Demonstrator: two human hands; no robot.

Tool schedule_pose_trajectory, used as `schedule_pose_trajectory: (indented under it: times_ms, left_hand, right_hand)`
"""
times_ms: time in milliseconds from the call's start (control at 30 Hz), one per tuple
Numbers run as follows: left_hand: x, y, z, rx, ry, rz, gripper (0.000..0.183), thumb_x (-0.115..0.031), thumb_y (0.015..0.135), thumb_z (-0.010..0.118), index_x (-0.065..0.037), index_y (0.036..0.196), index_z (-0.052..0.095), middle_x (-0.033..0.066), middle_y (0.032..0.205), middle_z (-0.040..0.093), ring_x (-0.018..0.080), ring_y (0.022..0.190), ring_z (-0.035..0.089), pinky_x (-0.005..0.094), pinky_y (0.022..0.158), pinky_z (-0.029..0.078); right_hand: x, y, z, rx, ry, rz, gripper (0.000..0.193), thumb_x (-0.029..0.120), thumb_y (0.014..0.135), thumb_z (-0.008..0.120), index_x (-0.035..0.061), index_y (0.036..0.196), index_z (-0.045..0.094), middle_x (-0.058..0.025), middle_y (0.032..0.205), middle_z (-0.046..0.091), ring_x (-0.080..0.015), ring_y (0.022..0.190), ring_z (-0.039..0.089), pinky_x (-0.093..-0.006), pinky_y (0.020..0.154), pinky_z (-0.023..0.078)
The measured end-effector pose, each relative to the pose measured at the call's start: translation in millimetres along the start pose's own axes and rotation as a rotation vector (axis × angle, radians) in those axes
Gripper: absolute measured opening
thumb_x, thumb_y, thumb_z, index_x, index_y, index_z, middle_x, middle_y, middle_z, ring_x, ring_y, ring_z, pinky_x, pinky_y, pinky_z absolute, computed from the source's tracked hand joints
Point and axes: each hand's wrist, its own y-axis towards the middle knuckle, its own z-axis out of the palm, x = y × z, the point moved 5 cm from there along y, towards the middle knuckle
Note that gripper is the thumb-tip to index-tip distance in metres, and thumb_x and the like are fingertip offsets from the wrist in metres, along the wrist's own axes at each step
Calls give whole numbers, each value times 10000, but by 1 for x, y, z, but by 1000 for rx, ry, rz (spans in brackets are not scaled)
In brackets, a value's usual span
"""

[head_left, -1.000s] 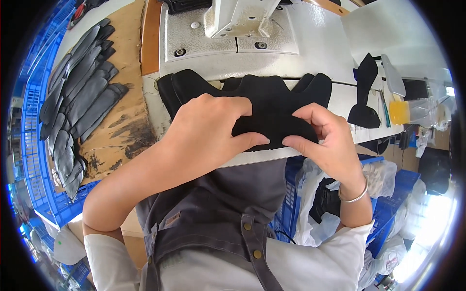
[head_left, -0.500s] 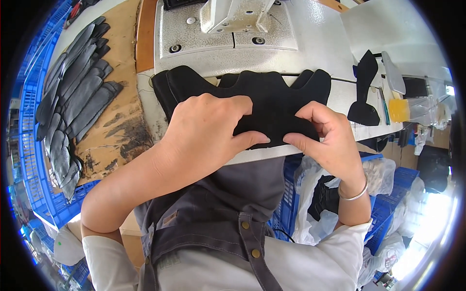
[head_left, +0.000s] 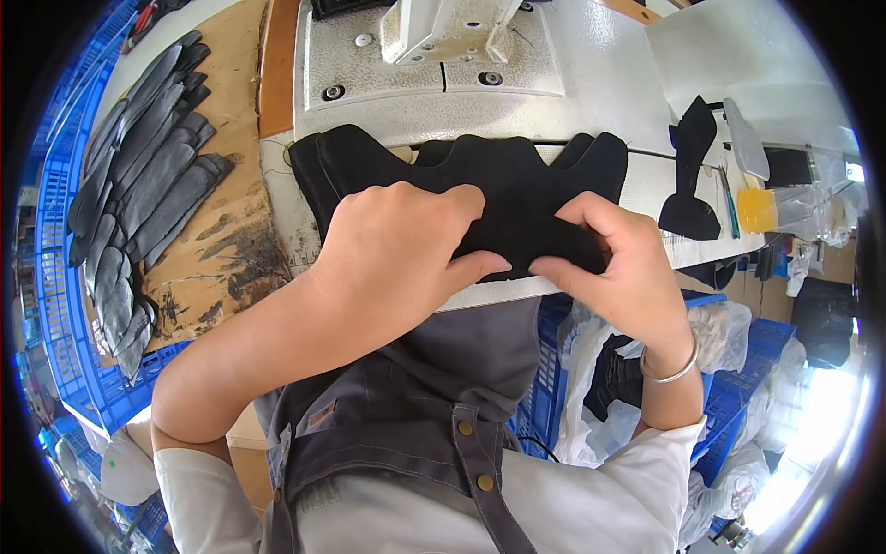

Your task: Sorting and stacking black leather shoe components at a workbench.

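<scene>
Black cut fabric pieces (head_left: 503, 175) with notched, curved far edges lie layered on the pale machine bed in front of me. My left hand (head_left: 397, 235) is closed over their near left part, its thumb along the near edge. At the near right, my right hand (head_left: 618, 258) pinches a folded-up part of the fabric between thumb and fingers. The two thumbs are a short way apart. Beneath the hands, the layers' lower parts are partly hidden.
A white sewing machine base (head_left: 425, 102) stands beyond the fabric. To the left, a worn brown board (head_left: 245, 249) carries several dark grey shaped pieces (head_left: 166, 194). On the right lie another black cutout (head_left: 690, 175), a tweezer-like tool (head_left: 730, 203) and a yellow-ended clear bottle (head_left: 759, 210). Blue crates (head_left: 748, 369) stand below right.
My right thumb has shifted slightly left along the near edge, and my left hand has moved very slightly. The fabric stays almost in place.
</scene>
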Motion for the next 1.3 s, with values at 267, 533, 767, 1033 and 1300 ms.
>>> schedule_pose_trajectory:
  times_ms: [267, 533, 767, 1033, 1300]
  left_hand:
    - [12, -2, -21, 90, 20, -20, 341, -291, 766, 772, -25, 720, 563, 122, 555, 550, 303, 513, 566, 359, 491, 420]
    - [23, -6, -22, 152, -166, 2, 260, -206, 796, 742, -22, 721, 574, 98, 586, 576, 249, 560, 600, 335, 520, 429]
    - [25, -8, -21, 142, -137, 34, 268, -227, 788, 754, -25, 733, 586, 92, 598, 589, 277, 582, 606, 352, 530, 436]
    - [24, -11, -20, 108, -112, 71, 264, -222, 796, 744, -22, 731, 585, 93, 588, 584, 289, 586, 608, 361, 534, 436]
    - [2, -28, -21, 21, 243, -115, 261, -226, 766, 736, -35, 863, 588, 102, 934, 648, 275, 812, 635, 386, 621, 456]
  right_hand:
    - [23, 16, 5, 138, -330, 26, 457, 232, 641, 830, -29, 885, 544, -207, 670, 581, -394, 684, 595, -427, 610, 453]
    - [24, 16, 5, 124, -333, 54, 483, 244, 614, 840, -16, 876, 528, -211, 695, 572, -409, 661, 563, -420, 589, 424]
    - [28, 17, 6, 73, -327, 13, 481, 222, 600, 849, -8, 874, 528, -202, 716, 585, -408, 677, 575, -410, 602, 435]
    - [28, 16, 7, 78, -351, 10, 489, 219, 593, 855, -6, 875, 524, -200, 730, 598, -414, 697, 588, -412, 613, 446]
    - [30, 17, 6, 82, -359, -2, 472, 215, 602, 851, 2, 866, 522, -203, 730, 599, -412, 689, 589, -408, 610, 453]
